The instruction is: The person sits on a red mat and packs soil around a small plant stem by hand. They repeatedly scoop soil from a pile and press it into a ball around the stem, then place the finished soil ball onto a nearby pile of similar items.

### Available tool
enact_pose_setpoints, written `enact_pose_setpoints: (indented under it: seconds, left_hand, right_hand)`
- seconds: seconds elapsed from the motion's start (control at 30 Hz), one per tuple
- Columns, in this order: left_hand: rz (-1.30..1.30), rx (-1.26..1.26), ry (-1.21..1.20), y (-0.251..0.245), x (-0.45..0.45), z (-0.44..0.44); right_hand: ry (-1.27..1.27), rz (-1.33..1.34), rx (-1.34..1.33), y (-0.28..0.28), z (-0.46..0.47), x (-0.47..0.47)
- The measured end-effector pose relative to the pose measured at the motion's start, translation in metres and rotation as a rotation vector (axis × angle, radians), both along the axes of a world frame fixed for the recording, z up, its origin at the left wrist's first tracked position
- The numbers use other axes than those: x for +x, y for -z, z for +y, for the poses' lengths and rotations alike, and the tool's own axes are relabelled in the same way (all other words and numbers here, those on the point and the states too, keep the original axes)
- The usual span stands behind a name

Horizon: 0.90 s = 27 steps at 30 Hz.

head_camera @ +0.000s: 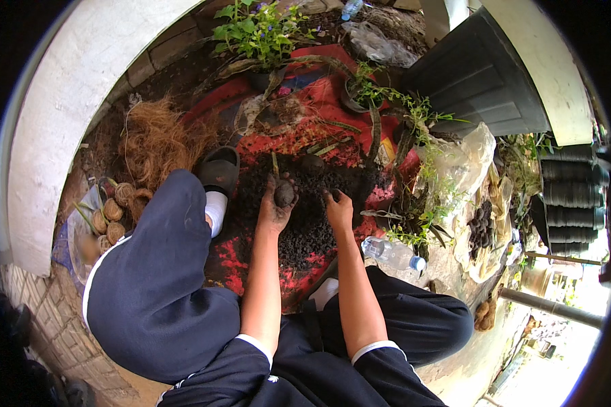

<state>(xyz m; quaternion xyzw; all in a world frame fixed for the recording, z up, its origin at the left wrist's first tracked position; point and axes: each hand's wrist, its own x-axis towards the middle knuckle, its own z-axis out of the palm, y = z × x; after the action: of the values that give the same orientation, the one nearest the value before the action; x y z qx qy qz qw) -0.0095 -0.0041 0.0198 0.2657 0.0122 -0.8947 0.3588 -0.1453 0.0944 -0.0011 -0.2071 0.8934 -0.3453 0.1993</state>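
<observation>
My left hand (272,216), smeared with dark soil, cups a round soil ball (284,194). A thin green leaf or stem (275,164) stands up at the ball's far side; I cannot tell how it is joined. To the right, my right hand (340,207) hovers over or touches the loose black soil (303,241), its fingers curled. Whether it pinches any soil is hidden. Another dark rounded lump (312,163) lies on the soil just beyond both hands. Under the soil spreads a dirty red plastic sheet (265,147).
Brown coconut-like fibre (158,142) is heaped at the left, above several fibre-wrapped balls (113,210) in a clear plastic bag. A plastic bottle (392,253) lies by my right knee. Potted plants (359,94), a large black bin (481,76) and plastic bags (461,157) stand around the far and right sides.
</observation>
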Motion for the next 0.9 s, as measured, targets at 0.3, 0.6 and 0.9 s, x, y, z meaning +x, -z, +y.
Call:
enact_pose_setpoints:
  seconds: [0.3, 0.6, 0.9]
  left_hand:
    - [-0.133, -0.099, 0.101, 0.028, 0.007, -0.001]
    - [-0.247, -0.137, 0.152, -0.006, -0.001, 0.001]
    - [-0.076, 0.048, 0.131, -0.004, 0.005, -0.001]
  right_hand:
    - [-0.238, -0.188, -0.124, -0.023, -0.015, 0.018]
    - [-0.141, -0.112, -0.236, -0.052, -0.025, 0.027]
    - [-0.295, 0.106, -0.339, -0.065, -0.026, 0.037]
